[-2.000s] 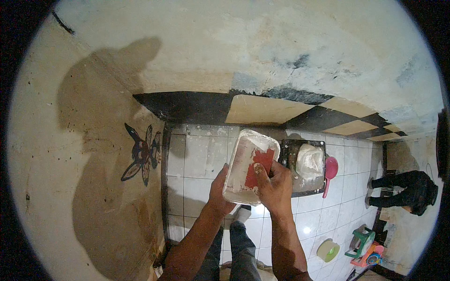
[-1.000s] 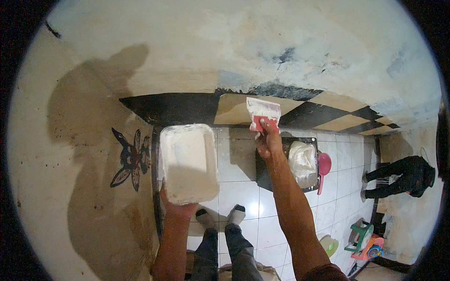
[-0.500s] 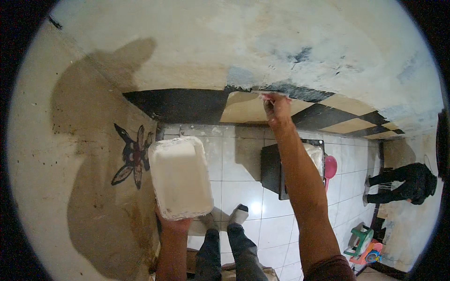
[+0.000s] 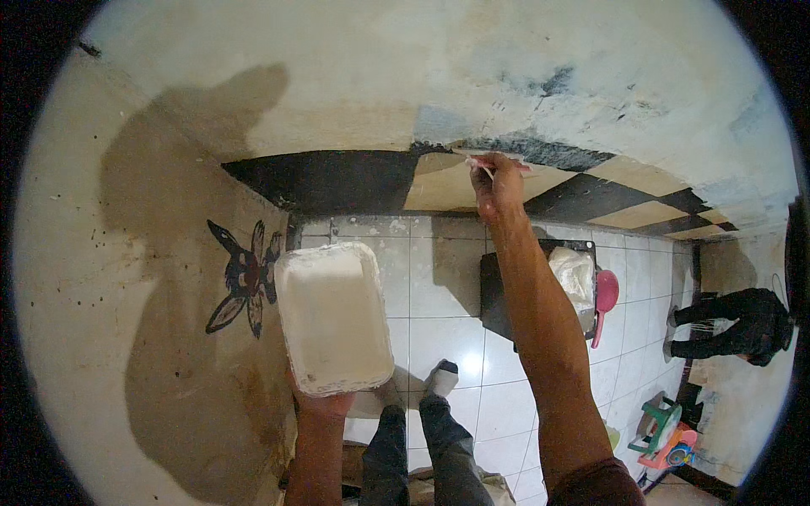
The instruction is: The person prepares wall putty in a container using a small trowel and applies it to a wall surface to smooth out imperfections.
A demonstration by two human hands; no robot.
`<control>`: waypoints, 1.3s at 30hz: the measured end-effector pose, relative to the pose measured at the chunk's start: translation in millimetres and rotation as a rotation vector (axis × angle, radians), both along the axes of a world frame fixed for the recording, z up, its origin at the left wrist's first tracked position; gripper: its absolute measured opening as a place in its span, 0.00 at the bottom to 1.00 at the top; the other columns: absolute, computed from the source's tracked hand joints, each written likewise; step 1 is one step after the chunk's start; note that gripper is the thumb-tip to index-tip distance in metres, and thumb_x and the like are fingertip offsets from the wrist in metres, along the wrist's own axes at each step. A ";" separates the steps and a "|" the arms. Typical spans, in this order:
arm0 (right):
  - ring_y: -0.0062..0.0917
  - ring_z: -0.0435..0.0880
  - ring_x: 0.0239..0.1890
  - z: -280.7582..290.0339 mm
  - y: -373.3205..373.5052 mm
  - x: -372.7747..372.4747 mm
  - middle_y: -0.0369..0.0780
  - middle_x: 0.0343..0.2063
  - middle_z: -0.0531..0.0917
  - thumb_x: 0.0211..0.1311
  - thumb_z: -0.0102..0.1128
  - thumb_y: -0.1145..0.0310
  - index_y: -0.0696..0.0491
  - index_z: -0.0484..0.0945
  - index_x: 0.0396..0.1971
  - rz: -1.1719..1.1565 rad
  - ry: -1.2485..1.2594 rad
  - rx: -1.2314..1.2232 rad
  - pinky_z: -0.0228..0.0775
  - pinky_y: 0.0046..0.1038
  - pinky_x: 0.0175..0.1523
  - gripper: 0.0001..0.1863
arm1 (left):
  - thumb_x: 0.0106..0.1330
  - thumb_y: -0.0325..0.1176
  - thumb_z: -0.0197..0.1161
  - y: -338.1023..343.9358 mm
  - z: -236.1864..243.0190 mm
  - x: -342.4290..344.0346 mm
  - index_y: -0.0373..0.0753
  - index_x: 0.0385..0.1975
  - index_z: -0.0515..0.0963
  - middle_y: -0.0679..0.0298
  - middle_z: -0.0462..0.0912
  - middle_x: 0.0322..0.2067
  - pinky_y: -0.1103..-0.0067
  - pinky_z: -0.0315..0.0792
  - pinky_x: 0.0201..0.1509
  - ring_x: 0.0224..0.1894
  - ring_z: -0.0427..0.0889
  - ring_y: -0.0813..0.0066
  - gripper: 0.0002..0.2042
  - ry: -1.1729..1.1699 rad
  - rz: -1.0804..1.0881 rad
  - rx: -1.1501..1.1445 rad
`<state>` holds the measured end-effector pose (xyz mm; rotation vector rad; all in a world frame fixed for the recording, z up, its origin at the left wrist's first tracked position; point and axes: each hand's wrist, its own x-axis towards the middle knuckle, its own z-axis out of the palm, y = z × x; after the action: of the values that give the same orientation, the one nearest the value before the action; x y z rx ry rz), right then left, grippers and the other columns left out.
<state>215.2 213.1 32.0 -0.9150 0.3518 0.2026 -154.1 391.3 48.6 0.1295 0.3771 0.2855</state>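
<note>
My left hand (image 4: 325,398) grips a rectangular cream tray (image 4: 333,316), smeared pale around its rim, from beneath, beside the left wall (image 4: 160,388). My right hand (image 4: 498,190) is closed on a red scraper (image 4: 516,165), held nearly edge-on against the front wall (image 4: 354,93) at the top of its black and beige checkered band (image 4: 468,185), where dark, patchy marks run along the edge. The blade is mostly hidden by my fingers and seen only as a thin edge.
A dark box (image 4: 498,304) holding a white bag (image 4: 574,274) sits on the tiled floor, beside a pink dipper (image 4: 606,291). A person in dark clothes (image 4: 742,325) bends by the right wall. Green and orange plastic items (image 4: 662,430) lie lower right; a dark flower is painted left.
The scraper has left the tray and moved up to the wall, then slightly further along its edge. My left hand moved the tray leftward and down.
</note>
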 end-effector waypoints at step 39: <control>0.28 0.78 0.36 9.6 -60.2 18.6 0.39 0.33 0.76 0.58 0.51 0.80 0.57 0.71 0.35 -0.085 -0.037 -0.201 0.76 0.31 0.43 0.05 | 0.65 0.54 0.51 -3.6 -23.5 -6.0 0.43 0.61 0.67 0.60 0.74 0.57 0.58 0.70 0.59 0.57 0.75 0.59 0.29 -0.030 -0.178 0.062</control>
<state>233.8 152.9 41.6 -1.0987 0.3804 0.0722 -160.1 387.7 25.1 0.2179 0.3243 0.1233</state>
